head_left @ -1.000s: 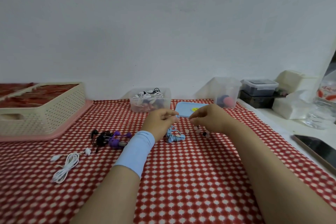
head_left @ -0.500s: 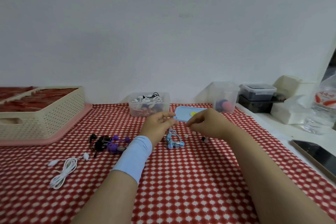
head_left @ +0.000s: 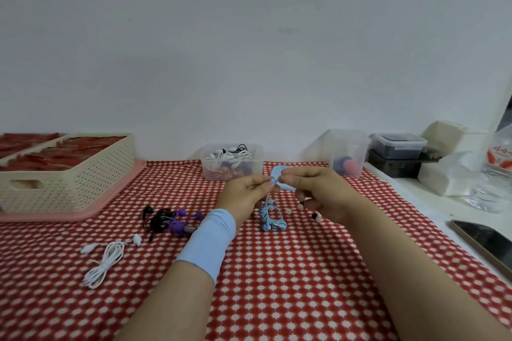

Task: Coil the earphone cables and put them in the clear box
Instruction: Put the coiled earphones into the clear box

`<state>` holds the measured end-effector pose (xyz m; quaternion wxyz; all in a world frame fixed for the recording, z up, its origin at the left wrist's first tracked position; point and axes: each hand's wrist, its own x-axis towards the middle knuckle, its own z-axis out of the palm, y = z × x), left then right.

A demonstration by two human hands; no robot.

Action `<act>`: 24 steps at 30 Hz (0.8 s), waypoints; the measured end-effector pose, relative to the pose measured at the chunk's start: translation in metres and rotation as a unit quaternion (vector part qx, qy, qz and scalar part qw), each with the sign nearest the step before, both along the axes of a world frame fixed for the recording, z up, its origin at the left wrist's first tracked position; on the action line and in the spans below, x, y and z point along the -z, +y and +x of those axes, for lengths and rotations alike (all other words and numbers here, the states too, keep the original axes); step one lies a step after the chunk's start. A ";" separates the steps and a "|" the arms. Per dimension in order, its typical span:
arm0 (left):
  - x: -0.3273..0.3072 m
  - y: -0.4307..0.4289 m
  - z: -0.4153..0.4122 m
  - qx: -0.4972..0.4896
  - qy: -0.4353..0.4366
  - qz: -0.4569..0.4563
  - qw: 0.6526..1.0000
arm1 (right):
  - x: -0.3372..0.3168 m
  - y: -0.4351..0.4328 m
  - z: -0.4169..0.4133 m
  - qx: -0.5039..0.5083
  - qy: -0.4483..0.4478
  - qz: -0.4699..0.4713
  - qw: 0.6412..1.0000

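Blue plastic sits between our fingertips. Our left hand (head_left: 243, 194) pinches the bud end of the blue earphone cable (head_left: 268, 214) between thumb and forefinger. Our right hand (head_left: 318, 191), fingers curled, closes thumb and forefinger on that same bud from the three o'clock side. Half a second ago a gap lay between the two sets of fingertips; now they meet over the bud. The bundle below lies much where it did.

We see the cable as pale blue and mostly wound into a small bundle with turns wrapped round its middle. It rests on the red-checked tablecloth (head_left: 277, 271) at six o'clock from the pinch, between our wrists. One thin strand rises from it to our fingers, and a loop stands free at its top.

A light blue wristband (head_left: 207, 243) circles our left forearm. Small pink and black earbuds (head_left: 315, 216) lie just under our right hand.

A blue lid (head_left: 288, 188) lies flat just behind our fingertips, partly hidden by them. At twelve o'clock from our left hand stands the clear box (head_left: 257, 166), against the wall and well apart from the blue bundle. It holds white and black earphones.

At nine o'clock lie purple earphones (head_left: 178, 223) and black earphones (head_left: 155, 219), touching each other. At eight o'clock are coiled white earphones (head_left: 106, 260). A cream basket (head_left: 69, 183) sits at ten o'clock, and a phone (head_left: 487, 241) at four.
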<state>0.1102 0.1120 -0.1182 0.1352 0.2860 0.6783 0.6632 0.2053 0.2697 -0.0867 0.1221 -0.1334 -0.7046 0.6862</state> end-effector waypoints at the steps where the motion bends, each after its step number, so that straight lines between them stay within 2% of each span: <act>1: 0.000 0.000 0.001 0.003 0.002 0.001 1.000 | 0.001 0.000 0.000 -0.013 -0.007 -0.013 1.000; 13: -0.002 -0.005 0.001 0.049 0.021 -0.014 0.998 | -0.003 -0.001 0.004 -0.091 -0.063 -0.058 0.992; 24: -0.003 -0.006 0.001 0.069 0.029 -0.012 0.997 | -0.005 0.002 0.006 -0.107 -0.090 -0.057 0.989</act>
